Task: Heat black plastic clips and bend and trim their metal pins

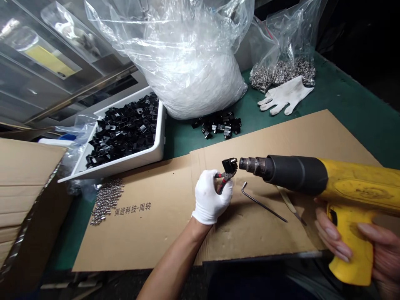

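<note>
My left hand (212, 196), in a white glove, is closed round red-handled pliers (223, 180). Their jaws grip a small black part (229, 165) with a metal piece at its side. My bare right hand (353, 246) wraps round the handle of a yellow heat gun (359, 187). The gun's stepped metal nozzle (254, 166) points left, very close to the black part. Below the nozzle, a hex key (265, 207) lies on the cardboard (168, 233), beside a thin tool (290, 205) partly under the gun's shadow.
A white tray (125, 161) of black parts stands at the left, near small metal pieces (108, 200) and a cardboard box (28, 200). Behind are loose black parts (220, 124), a large plastic bag (196, 75), a bag of metal fittings (283, 73) and a white glove (286, 96).
</note>
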Demonstrator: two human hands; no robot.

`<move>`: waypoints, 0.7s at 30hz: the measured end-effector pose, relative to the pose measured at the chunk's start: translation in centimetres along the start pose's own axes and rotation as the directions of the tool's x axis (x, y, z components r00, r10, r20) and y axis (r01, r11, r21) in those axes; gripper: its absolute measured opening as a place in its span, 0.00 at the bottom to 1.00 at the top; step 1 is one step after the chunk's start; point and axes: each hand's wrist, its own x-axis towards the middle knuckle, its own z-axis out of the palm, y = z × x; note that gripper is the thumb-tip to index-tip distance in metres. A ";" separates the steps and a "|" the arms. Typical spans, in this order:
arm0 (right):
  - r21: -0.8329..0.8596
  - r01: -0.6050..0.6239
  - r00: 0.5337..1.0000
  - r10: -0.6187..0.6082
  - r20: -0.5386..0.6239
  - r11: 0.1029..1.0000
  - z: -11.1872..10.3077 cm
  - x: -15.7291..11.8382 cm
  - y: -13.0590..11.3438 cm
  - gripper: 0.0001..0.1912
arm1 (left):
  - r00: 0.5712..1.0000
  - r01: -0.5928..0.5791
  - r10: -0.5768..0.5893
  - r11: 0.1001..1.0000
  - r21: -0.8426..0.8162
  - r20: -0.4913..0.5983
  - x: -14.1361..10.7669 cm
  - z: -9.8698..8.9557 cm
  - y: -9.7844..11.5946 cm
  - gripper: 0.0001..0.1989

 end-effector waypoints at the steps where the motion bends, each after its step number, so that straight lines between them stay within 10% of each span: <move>1: 0.005 0.002 1.000 -0.002 -0.009 1.000 0.0 0.0 0.1 0.19 | 1.000 0.001 -0.001 1.000 -0.004 0.001 0.0 0.0 0.0 0.09; 21: -0.002 -0.009 1.000 0.009 -0.009 1.000 -1.0 -0.2 0.6 0.20 | 0.999 0.014 -0.014 1.000 0.001 -0.035 0.1 0.1 0.3 0.10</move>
